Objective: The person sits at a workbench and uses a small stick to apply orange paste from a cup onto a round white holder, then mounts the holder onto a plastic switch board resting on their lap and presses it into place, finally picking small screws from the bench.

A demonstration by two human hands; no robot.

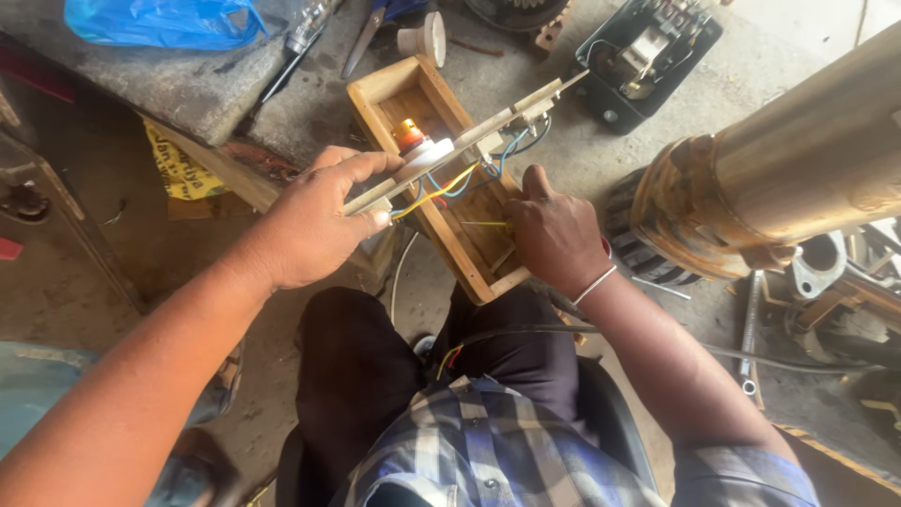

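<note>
A long open wooden box (385, 89) lies on the concrete floor in front of my knees. My left hand (314, 225) grips the near end of its thin wooden lid panel (497, 122), held tilted above the box. On the panel sit an orange-capped indicator lamp (409, 134) and a white fitting, with blue, yellow and red wires (450, 183) hanging from it into the box. My right hand (556, 235) reaches into the box's near end, fingers curled by a thin yellow wire; whether it pinches the wire is hidden.
A big rusty yellow-brown motor pump (788, 178) lies at right with loose metal parts beside it. A black electrical unit (648, 56) sits behind the box. A blue plastic bag (164, 21), pliers (366, 33) and a white lamp holder (422, 38) lie at the back.
</note>
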